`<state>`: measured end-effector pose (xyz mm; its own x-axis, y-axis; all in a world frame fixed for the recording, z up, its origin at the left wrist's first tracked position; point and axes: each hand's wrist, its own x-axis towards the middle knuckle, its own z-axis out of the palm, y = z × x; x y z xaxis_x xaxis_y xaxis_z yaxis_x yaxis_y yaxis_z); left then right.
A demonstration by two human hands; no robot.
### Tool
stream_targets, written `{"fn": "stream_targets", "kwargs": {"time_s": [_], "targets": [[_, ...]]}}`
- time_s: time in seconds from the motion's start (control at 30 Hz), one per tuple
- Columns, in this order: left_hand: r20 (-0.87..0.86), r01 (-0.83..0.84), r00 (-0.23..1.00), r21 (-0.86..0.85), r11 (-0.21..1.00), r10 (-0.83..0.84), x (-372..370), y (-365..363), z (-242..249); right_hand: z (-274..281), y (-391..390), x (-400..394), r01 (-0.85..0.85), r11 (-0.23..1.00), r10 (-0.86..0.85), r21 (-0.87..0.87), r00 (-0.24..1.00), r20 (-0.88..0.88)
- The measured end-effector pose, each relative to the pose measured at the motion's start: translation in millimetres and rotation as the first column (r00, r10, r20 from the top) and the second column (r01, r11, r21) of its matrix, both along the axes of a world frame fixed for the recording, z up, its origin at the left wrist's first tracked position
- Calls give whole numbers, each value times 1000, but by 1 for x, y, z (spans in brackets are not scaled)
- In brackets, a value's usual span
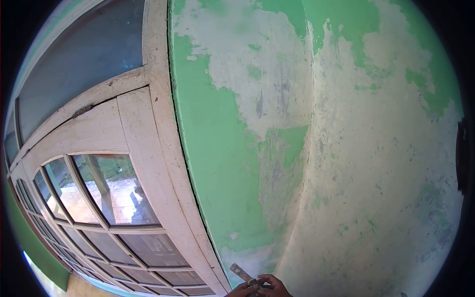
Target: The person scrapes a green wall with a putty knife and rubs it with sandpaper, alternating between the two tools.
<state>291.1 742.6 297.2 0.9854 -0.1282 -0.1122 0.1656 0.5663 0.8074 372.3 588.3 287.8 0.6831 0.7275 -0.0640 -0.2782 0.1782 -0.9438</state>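
left wall (217, 148): mint green, broken by ragged off-white and grey patches, the largest toward its top edge
right wall (366, 163): chalky off-white, flecked with green and smudged grey; solid green patches along its top edge
door (89, 136): pinkish cream, its bars forming a grid pattern
door frame (159, 74): similar cream, dark-specked, a black line down its right edge
transom pane (94, 69): dull slate blue
flat-bladed tool (241, 271): mottled grey-brown

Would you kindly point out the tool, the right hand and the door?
Tool (242, 272), head view: its flat blade.
Right hand (275, 286), head view: its back.
Door (113, 229), head view: bar between panes.
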Motion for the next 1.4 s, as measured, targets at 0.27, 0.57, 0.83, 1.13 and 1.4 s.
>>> {"fn": "stream_targets", "kwargs": {"time_s": [0.27, 0.57, 0.83, 1.13, 1.4], "targets": [[-105, -123, 986, 79, 989, 131, -3, 4, 1, 20, 13, -18, 38, 999, -37, -3, 999, 35], [-59, -287, 958, -131, 949, 282, 2, 35, -13, -25, 20, 20, -110, 994, 110, 17, 994, 17], [-135, -262, 963, -239, 935, 235, 1, 36, -14, -9, 27, 12, -138, 981, 142, -134, 990, 23], [-137, -334, 940, -189, 924, 312, -2, 31, 4, 9, 22, -8, 69, 995, -28, -77, 899, 437], [25, -203, 976, -271, 941, 218, 8, 44, 17, 42, 22, -18, 173, 972, 46, -159, 523, 851]]}}
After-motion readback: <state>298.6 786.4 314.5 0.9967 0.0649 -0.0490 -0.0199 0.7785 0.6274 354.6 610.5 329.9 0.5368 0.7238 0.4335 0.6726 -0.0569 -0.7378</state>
